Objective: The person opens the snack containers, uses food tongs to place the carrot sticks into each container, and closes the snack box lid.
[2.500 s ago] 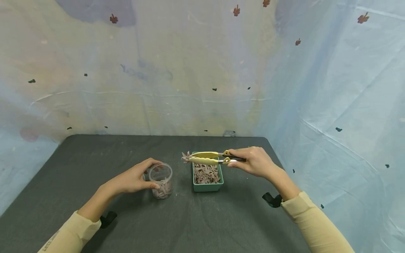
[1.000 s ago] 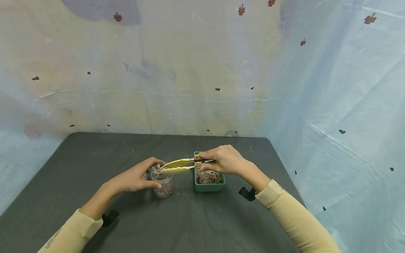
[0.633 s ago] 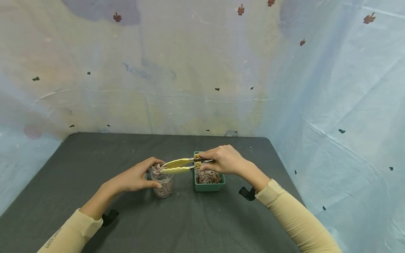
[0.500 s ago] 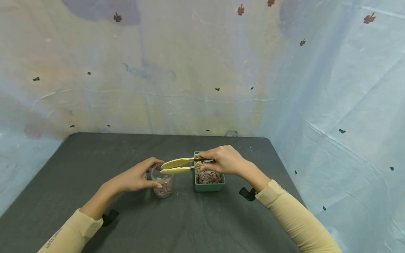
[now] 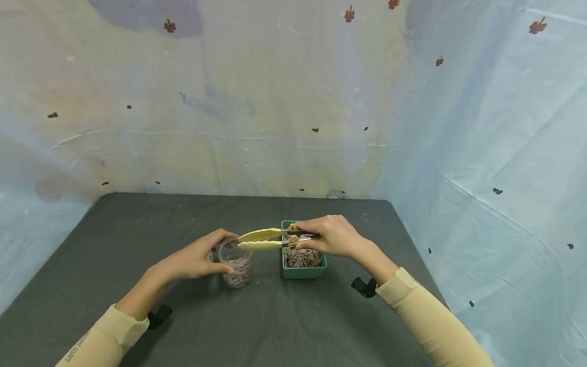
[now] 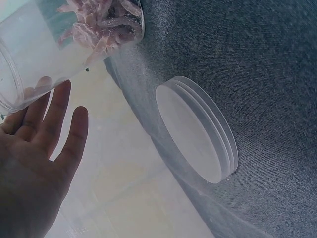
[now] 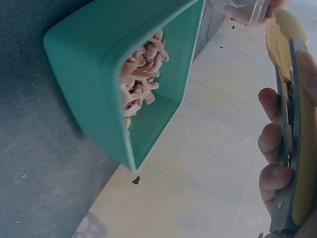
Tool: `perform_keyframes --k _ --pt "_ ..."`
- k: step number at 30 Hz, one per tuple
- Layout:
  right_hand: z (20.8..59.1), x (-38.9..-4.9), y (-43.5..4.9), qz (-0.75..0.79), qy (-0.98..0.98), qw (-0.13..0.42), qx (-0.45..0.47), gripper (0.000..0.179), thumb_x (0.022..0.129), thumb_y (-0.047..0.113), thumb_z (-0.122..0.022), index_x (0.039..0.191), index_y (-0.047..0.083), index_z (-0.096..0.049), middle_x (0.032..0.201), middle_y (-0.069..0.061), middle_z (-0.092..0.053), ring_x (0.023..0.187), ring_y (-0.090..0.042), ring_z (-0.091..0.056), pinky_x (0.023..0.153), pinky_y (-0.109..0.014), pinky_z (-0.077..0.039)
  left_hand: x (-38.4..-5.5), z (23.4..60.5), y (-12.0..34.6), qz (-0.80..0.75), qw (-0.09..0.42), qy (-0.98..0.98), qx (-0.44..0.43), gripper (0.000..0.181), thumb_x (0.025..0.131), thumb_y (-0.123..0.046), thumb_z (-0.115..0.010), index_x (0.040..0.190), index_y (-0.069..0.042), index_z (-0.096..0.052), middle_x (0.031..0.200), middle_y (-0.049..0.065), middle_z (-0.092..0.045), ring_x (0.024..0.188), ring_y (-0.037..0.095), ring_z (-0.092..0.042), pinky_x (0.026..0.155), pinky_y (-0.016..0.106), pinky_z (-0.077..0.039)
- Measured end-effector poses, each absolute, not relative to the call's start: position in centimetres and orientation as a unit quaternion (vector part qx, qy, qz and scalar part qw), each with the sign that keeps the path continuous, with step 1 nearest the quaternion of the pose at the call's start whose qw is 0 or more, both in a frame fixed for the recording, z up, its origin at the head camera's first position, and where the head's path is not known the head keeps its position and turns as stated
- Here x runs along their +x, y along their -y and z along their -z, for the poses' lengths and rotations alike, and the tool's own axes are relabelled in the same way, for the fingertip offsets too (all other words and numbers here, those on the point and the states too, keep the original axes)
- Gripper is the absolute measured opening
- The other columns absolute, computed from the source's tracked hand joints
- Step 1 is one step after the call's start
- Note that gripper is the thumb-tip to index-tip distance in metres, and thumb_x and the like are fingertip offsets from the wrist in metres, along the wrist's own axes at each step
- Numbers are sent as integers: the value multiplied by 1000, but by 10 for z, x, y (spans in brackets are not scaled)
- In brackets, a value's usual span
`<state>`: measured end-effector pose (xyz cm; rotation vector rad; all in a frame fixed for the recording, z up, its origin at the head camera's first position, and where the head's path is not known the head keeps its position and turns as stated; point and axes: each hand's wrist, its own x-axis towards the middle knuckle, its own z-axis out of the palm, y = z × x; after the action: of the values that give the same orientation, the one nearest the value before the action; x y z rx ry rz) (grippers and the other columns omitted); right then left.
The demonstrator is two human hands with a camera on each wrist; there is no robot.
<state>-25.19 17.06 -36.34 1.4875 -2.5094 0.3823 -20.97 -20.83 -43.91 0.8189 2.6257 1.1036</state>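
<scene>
My left hand [image 5: 194,259] holds a clear plastic jar [image 5: 239,266] by its upper part, thumb in front and fingers behind. Pinkish-grey strips [image 6: 106,25] lie in the jar's lower part. My right hand [image 5: 337,236] grips a pair of tongs with yellow tips [image 5: 260,245]. Those tips are a little apart with nothing between them, at the right side of the jar's open rim. Below the right hand stands a green rectangular tub [image 7: 89,64], holding more of the same strips [image 7: 141,74].
A clear round lid [image 6: 193,131] lies on the dark table [image 5: 275,326] near the jar, hidden from the head view. Light plastic sheeting [image 5: 257,102] hangs behind the table and along its right side.
The tongs carried a clump of strips left from above the tub to the jar's mouth and let it go inside. Now the tongs have drawn slightly right. The left hand stays on the jar.
</scene>
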Motion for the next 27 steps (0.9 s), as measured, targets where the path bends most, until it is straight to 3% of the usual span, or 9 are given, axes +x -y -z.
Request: perform_keyframes --k 7,12,17,27 --pt "366 -248 -192 -139 885 81 437 58 95 38 -76 142 6 -64 127 -10 -73 74 -14 -70 63 -29 -51 -209 440 208 -374 91 -883 268 77 90 -44 -82 150 -14 -45 145 11 -52 133 39 -53 101 61 -48" --pt "369 -249 -210 -138 900 76 406 54 98 41 -72 141 8 -62 119 -4 -71 82 -11 -67 67 -31 -53 -210 440 208 -375 90 -883 267 76 89 -42 -83 149 -13 -46 144 11 -53 132 40 -53 99 61 -49" --pt "370 -251 -226 -123 915 59 380 54 102 46 -66 140 9 -58 114 -4 -67 74 -7 -56 64 -32 -49 -209 439 208 -371 87 -885 268 76 90 -43 -82 149 -13 -46 145 11 -52 134 40 -52 101 61 -48" --pt "375 -258 -252 -52 931 44 358 55 101 49 -66 140 11 -59 118 -4 -69 80 -12 -67 64 -34 -54 -209 438 208 -370 92 -884 270 77 90 -43 -82 150 -13 -45 146 13 -51 137 43 -49 102 62 -47"
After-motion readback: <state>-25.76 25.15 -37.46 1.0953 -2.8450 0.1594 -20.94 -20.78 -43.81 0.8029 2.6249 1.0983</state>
